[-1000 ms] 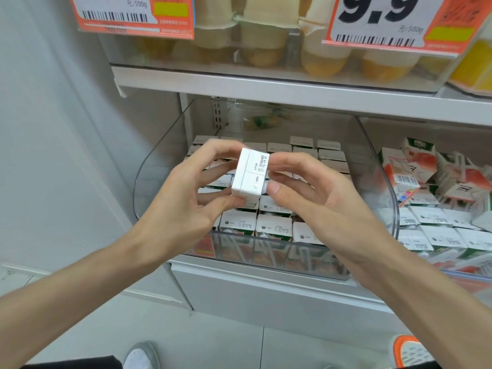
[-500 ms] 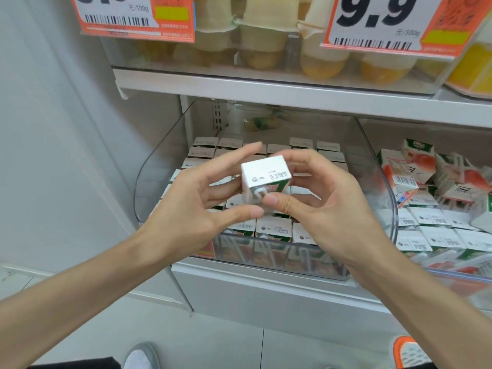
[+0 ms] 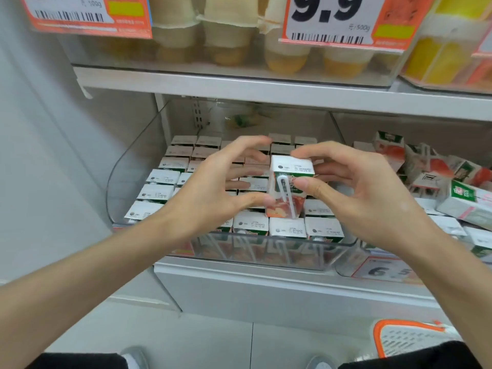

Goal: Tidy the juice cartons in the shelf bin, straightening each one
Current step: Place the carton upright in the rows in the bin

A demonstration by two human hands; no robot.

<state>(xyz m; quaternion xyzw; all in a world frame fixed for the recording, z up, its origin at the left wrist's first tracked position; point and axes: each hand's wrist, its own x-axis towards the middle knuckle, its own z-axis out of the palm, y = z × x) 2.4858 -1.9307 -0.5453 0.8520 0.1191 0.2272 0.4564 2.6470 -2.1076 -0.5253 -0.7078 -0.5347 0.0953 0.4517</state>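
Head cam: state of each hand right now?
Left hand: open, fingers spread, thumb tip at the lower edge of the juice carton.
Right hand: pinching the juice carton between thumb and fingers.

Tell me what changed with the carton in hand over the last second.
The juice carton was turned from white face toward the camera to upright, straw side forward. The left hand spread its fingers off it; the right hand keeps pinching it. The rows in the bin stayed put.

Bright even shop light, soft shadows, wide-angle edge bending, slight blur.
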